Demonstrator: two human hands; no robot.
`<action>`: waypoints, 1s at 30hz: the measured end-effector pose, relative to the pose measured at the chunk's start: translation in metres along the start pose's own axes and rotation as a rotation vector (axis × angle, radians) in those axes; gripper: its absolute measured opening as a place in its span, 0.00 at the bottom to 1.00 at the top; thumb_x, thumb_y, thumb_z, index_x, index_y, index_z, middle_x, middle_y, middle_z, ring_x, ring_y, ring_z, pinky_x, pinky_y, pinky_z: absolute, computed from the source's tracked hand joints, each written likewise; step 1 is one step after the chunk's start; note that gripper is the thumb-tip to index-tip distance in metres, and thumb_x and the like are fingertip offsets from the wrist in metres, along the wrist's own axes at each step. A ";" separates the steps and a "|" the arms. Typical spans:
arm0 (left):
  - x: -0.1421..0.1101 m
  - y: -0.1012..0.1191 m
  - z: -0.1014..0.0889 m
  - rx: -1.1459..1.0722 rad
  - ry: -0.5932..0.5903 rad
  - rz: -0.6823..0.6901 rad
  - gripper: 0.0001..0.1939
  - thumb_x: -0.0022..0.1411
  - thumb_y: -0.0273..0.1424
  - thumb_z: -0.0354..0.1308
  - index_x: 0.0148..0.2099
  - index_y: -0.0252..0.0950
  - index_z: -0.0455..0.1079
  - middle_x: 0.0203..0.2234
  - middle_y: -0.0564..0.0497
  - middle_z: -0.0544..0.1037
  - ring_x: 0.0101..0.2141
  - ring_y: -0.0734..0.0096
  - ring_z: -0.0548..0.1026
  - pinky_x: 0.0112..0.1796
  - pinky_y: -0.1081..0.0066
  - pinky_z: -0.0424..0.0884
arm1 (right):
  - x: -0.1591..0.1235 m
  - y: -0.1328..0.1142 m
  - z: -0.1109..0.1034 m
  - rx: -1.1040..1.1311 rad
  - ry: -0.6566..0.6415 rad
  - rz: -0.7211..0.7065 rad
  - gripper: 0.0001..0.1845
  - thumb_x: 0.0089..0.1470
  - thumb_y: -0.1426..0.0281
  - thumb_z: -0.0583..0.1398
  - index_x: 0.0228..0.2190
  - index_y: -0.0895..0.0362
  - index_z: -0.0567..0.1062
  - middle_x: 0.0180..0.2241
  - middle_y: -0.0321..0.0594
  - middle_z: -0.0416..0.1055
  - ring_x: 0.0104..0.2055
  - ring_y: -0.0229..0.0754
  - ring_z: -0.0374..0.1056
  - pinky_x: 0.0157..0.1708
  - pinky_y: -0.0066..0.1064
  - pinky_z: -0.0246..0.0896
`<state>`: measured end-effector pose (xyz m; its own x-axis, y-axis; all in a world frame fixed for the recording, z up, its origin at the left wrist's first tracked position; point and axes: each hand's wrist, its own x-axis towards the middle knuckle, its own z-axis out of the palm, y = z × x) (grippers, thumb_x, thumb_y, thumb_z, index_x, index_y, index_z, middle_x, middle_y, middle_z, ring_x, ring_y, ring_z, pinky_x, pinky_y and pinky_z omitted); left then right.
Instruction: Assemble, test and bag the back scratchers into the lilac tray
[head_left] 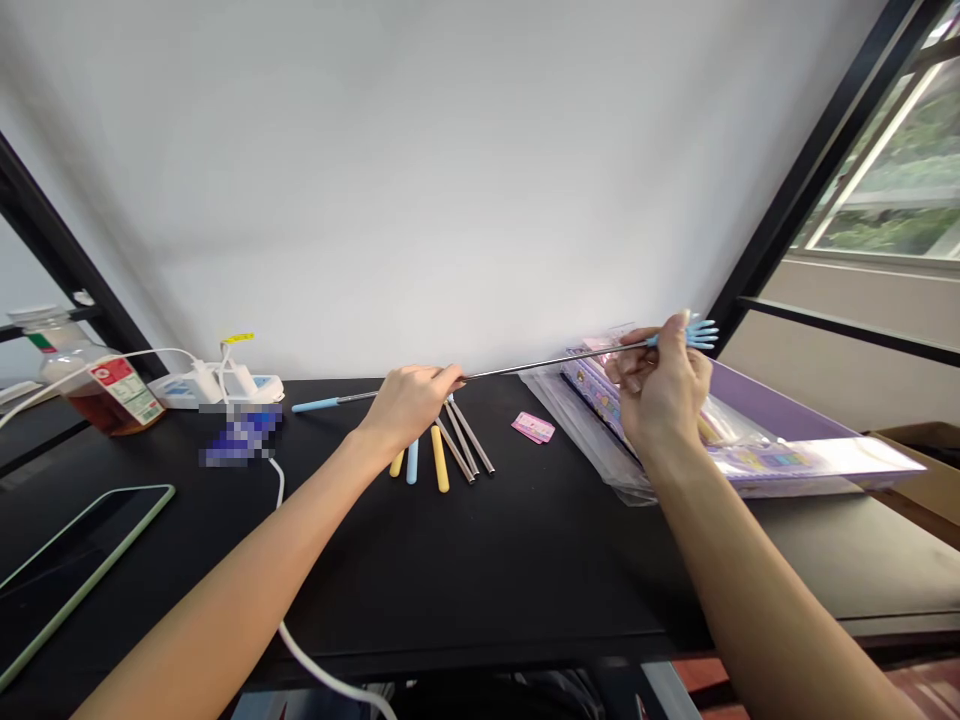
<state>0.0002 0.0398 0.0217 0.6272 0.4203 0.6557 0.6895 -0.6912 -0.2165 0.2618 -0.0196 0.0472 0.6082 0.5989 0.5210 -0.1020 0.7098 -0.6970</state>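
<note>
A telescopic back scratcher [540, 362] with a thin metal rod, a blue claw head at the right and a light blue handle at the left, is stretched out above the black table [480, 570]. My left hand [411, 403] is closed around the rod near its handle end. My right hand [660, 385] pinches the rod just behind the blue claw. Under my left hand lie several more scratchers [442, 455] with yellow and blue handles and metal rods.
A purple tray [780, 430] with plastic-wrapped packages sits at the right. A small pink card [533, 427] lies mid-table. At the left are a power strip with chargers [217, 385], a white cable, a bottle [97, 385] and a tablet [67, 565]. A white wall stands behind.
</note>
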 end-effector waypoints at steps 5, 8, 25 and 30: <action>0.005 0.004 -0.004 -0.036 -0.074 -0.054 0.10 0.72 0.31 0.52 0.39 0.36 0.72 0.22 0.53 0.77 0.23 0.68 0.74 0.25 0.72 0.58 | 0.007 -0.008 -0.003 -0.005 0.139 -0.095 0.28 0.57 0.49 0.62 0.17 0.56 0.68 0.10 0.27 0.49 0.13 0.30 0.45 0.13 0.25 0.45; 0.005 0.005 -0.006 -0.058 -0.116 -0.087 0.10 0.72 0.32 0.52 0.39 0.37 0.72 0.23 0.52 0.78 0.24 0.67 0.75 0.25 0.71 0.58 | 0.006 -0.007 0.000 0.006 0.122 -0.073 0.28 0.58 0.50 0.62 0.17 0.55 0.68 0.12 0.27 0.49 0.14 0.30 0.45 0.14 0.26 0.46; -0.012 -0.024 -0.019 -0.079 -0.054 0.110 0.20 0.77 0.37 0.41 0.44 0.34 0.71 0.31 0.47 0.79 0.32 0.66 0.76 0.30 0.70 0.65 | 0.003 0.003 -0.023 0.064 -0.026 0.324 0.19 0.58 0.54 0.63 0.25 0.56 0.74 0.13 0.25 0.50 0.13 0.29 0.45 0.12 0.25 0.46; 0.007 0.023 -0.018 -0.198 -0.083 0.072 0.22 0.77 0.39 0.40 0.44 0.33 0.72 0.28 0.47 0.78 0.28 0.68 0.75 0.27 0.71 0.62 | -0.054 0.016 0.029 0.035 -0.502 0.461 0.25 0.54 0.49 0.64 0.43 0.56 0.79 0.15 0.27 0.61 0.13 0.29 0.49 0.14 0.25 0.47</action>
<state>0.0140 0.0169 0.0344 0.7053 0.4071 0.5803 0.5626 -0.8195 -0.1090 0.2041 -0.0299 0.0222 0.0586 0.9363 0.3463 -0.2939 0.3477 -0.8903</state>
